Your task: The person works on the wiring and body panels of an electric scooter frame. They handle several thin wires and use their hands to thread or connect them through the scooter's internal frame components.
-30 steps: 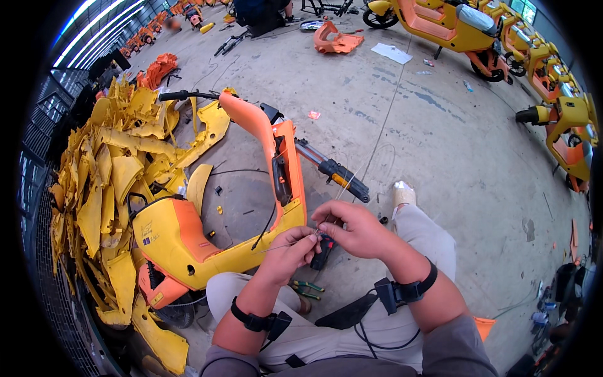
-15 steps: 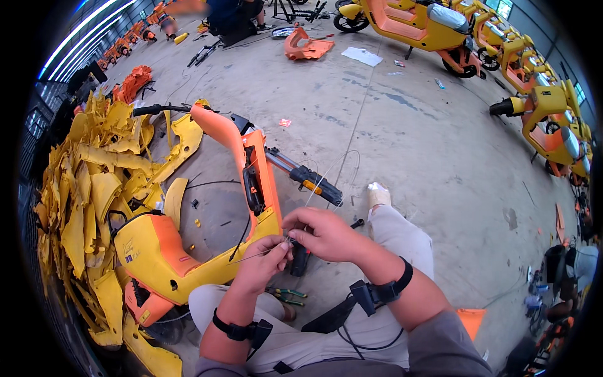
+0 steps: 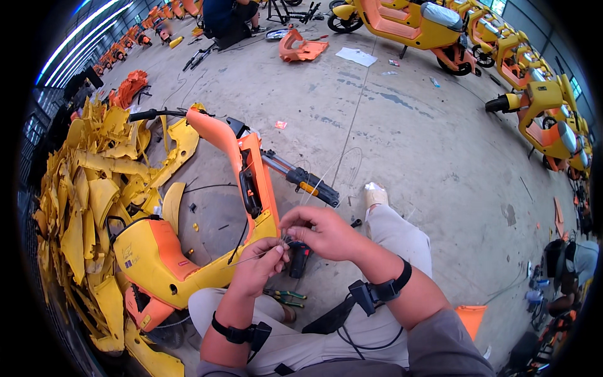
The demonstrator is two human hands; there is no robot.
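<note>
My left hand and my right hand meet above my lap, both closed in a pinch on a thin wire. One stretch of it runs out past my left fingers; fine pale strands loop up beyond the right hand. Just below the hands a black tool with a red mark lies on the floor. Pliers with green handles rest by my leg. To the left stands a partly stripped scooter, yellow and orange, its fork stretched toward the middle.
A heap of yellow body panels fills the far left. An orange panel and a white sheet lie farther off on the floor. Yellow scooters stand at the right. Another person crouches at the back.
My fingers have shifted slightly on the wire, with both hands still close together. The whole view has moved a little, so the surroundings sit slightly higher and farther left.
</note>
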